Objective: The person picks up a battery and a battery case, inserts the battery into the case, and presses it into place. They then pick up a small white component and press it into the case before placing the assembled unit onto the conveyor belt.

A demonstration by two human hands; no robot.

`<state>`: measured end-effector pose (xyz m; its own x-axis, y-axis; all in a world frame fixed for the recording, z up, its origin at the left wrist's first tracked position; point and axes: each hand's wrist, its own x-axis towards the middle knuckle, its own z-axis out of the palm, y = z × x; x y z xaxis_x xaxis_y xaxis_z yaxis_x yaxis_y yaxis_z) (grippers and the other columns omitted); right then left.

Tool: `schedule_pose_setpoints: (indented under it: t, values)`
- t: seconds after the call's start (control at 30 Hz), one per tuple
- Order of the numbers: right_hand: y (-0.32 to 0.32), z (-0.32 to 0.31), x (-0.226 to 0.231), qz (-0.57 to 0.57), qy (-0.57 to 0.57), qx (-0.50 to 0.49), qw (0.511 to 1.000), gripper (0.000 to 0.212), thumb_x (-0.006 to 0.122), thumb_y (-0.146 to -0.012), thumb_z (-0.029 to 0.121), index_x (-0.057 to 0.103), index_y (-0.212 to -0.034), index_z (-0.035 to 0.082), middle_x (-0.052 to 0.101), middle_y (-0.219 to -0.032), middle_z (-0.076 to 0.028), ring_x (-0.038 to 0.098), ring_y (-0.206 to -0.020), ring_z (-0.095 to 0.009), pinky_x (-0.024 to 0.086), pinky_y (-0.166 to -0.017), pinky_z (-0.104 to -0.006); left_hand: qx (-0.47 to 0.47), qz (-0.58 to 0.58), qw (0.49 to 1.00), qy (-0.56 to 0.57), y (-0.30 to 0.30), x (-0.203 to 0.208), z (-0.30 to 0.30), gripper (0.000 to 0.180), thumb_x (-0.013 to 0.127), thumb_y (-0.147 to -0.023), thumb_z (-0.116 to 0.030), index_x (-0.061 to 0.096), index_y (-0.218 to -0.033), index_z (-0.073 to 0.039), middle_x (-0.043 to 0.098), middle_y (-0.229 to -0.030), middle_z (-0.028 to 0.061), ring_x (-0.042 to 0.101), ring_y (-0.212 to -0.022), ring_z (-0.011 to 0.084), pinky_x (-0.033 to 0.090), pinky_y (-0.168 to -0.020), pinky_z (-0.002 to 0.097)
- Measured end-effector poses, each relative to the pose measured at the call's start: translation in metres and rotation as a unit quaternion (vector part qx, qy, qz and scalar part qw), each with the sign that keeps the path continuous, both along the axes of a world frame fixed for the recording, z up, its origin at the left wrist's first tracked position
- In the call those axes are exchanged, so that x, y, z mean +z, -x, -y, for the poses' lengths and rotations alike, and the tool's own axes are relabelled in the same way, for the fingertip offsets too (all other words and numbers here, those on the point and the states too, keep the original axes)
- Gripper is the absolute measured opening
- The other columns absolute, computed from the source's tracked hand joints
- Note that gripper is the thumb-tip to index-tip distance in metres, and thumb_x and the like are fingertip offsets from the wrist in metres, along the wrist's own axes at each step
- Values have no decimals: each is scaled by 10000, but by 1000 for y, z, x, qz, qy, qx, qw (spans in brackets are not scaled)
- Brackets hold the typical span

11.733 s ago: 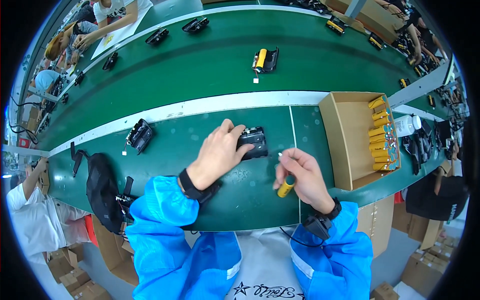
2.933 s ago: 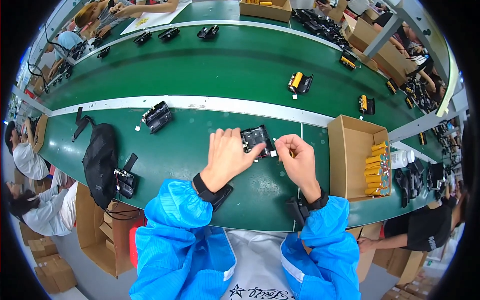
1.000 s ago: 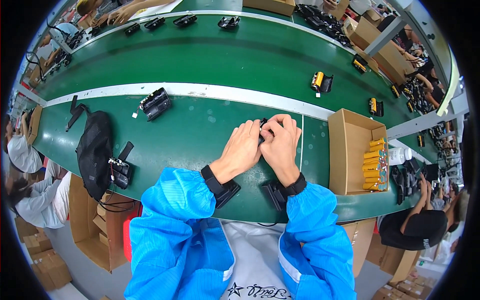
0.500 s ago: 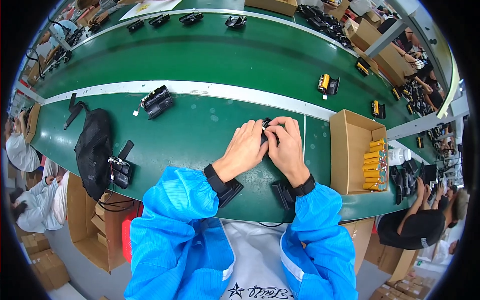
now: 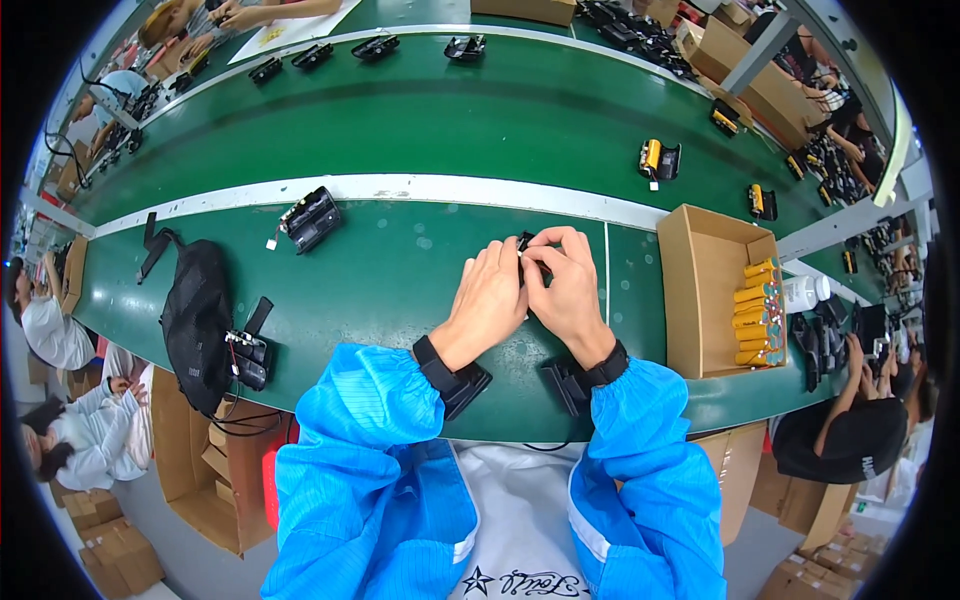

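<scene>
My left hand [image 5: 484, 300] is closed around a small black plastic casing [image 5: 524, 240], mostly hidden by the fingers. Opposite it, my right hand [image 5: 566, 290] pinches at the casing's upper end, where a tiny white piece shows between the fingertips. Both hands meet above the green bench, with black straps around the wrists. Off to the left lies an opened black casing [image 5: 310, 220] with a white connector on a short lead. Another black casing [image 5: 250, 360] with wires rests beside a black mesh bag [image 5: 196, 325].
At my right stands a cardboard box [image 5: 692, 300] holding several yellow battery cells [image 5: 757, 320], with a white bottle [image 5: 806, 292] just beyond. Past a white rail [image 5: 420, 188], a green belt [image 5: 450, 120] carries black casings, some with yellow cells. Co-workers sit on both sides.
The view has turned slightly, shifting the surroundings. My hands stay together on the casing, my right fingers still pinching at its upper end. A co-worker's arm reaches further in at top left.
</scene>
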<state>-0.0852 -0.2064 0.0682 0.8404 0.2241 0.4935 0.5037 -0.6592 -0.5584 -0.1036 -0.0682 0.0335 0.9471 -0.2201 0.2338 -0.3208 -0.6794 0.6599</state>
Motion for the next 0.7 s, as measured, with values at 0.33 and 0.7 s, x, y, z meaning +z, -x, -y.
schedule_pose_setpoints:
  t: [0.33,0.7]
  values:
    - [16,63,29,-362,101,27,926,339,764,-733,94,705,-1064,46,608,-1215,-171,588,-989,-323,482,-865,-366,37,-8,999,-18,2,10,-1,502,622,-886,-170,455,-1260,119,560,-1023,229,559,-937,384,415,-784,454]
    - [17,38,11,-109,28,-47,993,309,766,-764,74,723,-1068,49,562,-1280,-273,625,-1080,-392,506,-931,-397,48,-28,997,-44,2,9,2,530,616,-888,-205,450,-1268,127,558,-1034,232,554,-943,375,410,-798,463]
